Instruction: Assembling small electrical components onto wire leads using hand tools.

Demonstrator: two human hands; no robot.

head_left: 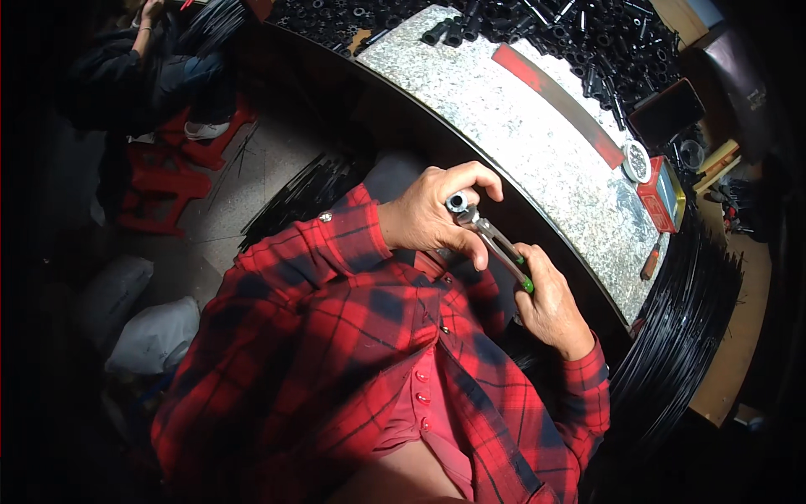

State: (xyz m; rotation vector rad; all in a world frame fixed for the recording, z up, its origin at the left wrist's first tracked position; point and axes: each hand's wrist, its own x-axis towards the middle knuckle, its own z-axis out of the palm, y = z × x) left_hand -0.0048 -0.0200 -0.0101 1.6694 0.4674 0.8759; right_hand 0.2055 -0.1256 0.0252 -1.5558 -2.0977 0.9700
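My left hand [428,210] is curled round a small tube-shaped part [457,202], whose round end with a dark hole faces up. Its thumb and forefinger stand apart, while the other fingers are mostly hidden. In my right hand [550,307] is a pair of metal pliers [502,241] with green handle ends. The head of the pliers lies at the tube-shaped part, between the left thumb and forefinger. Whether the jaws grip the part I cannot tell. Both hands are in front of my chest, just short of the speckled table [504,126].
Black tubular parts [579,50] are heaped at the table's far side. A red-ended strip [558,105], white round tub [636,161], red box [657,197] and orange-handled tool [651,262] lie rightward. Thin black rods [680,328] fill the right. Another person [159,76] sits far left near red stools [164,185].
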